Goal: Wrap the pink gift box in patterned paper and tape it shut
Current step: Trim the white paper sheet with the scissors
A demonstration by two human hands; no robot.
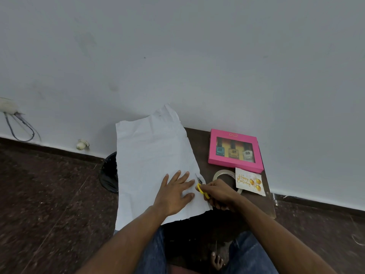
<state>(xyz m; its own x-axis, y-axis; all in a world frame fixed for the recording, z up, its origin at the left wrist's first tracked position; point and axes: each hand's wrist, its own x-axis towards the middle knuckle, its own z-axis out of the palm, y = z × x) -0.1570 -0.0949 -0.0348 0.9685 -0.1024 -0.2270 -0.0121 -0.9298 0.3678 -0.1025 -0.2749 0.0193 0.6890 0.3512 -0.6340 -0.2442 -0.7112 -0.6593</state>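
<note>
Cutting of the paper is in hand; wrapping proper has not begun. The sheet of paper (152,161) lies plain side up across the left part of the small dark table (199,139), its far end curling up against the wall and its left edge overhanging. The left hand (175,192) rests flat and spread on the near right corner of the sheet, gripping nothing, simply pinning it. The right hand (219,194), just right of the sheet's edge, is clenched through the yellow handles of the scissors (200,186), whose blades meet that edge; how far the cut has run cannot be told. The pink box (235,151), window up with three small bottles showing, sits unwrapped well right of the sheet, toward the wall. A roll of tape (221,174) and a birthday card (249,181) lie between the box and the right hand. Judgement: next, the cut must be carried straight along the sheet with the left hand holding it taut, then the box brought onto the paper.
</note>
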